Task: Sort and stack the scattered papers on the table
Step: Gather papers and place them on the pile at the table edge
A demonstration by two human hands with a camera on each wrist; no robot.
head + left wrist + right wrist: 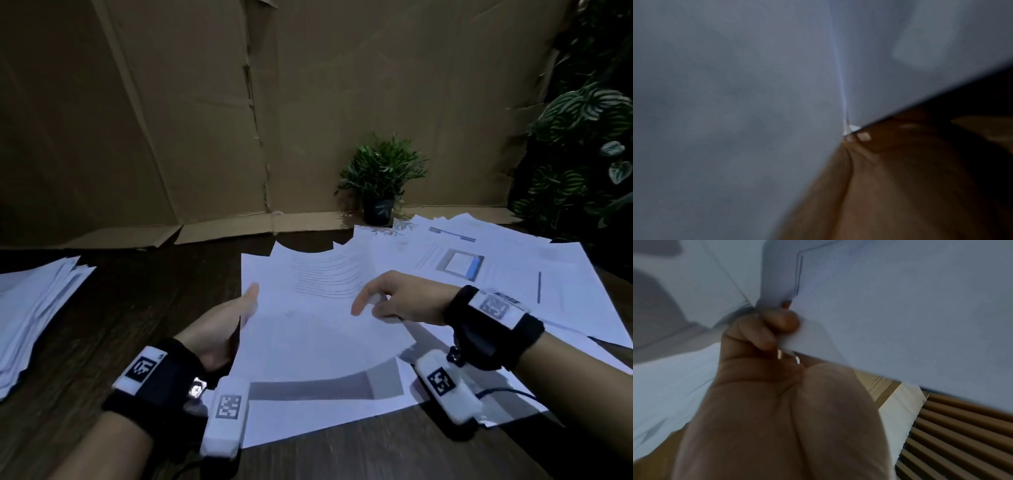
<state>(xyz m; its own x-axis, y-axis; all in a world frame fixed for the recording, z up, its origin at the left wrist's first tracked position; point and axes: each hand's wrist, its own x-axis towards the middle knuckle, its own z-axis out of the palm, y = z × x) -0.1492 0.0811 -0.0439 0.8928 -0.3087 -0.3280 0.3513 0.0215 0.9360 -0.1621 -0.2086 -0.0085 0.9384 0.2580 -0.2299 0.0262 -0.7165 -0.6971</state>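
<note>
I hold one sheet [318, 329] off the table [144, 308] between both hands, at the centre of my head view. My left hand [226, 325] is at its 9 o'clock edge: the thumb lies along the top face and the palm is under the paper, so I am gripping the edge, though the fingers beneath are hidden. In the left wrist view the sheet [735, 113] fills most of the picture and my hand [890, 186] meets its edge at about 4 o'clock, too blurred to read the fingers. My right hand [397, 298] is at the sheet's 3 o'clock edge, thumb on top and fingers curled; the right wrist view shows that hand [777, 386] with curled fingers [781, 321] under the sheet [900, 313], pinching it against the thumb. The sheet sags in the middle and throws a curved shadow on the paper below. The scattered papers [496, 267] lie overlapping from the centre out to 2 o'clock, some with printed lines and a blue-framed figure. A rough stack [37, 301] sits at 9 o'clock, well apart from them, its edges uneven. At 12 o'clock a small potted plant [380, 181] stands just beyond the far papers, in front of a cardboard wall [171, 120]. Striped leaves [582, 113] hang at 2 o'clock.
</note>
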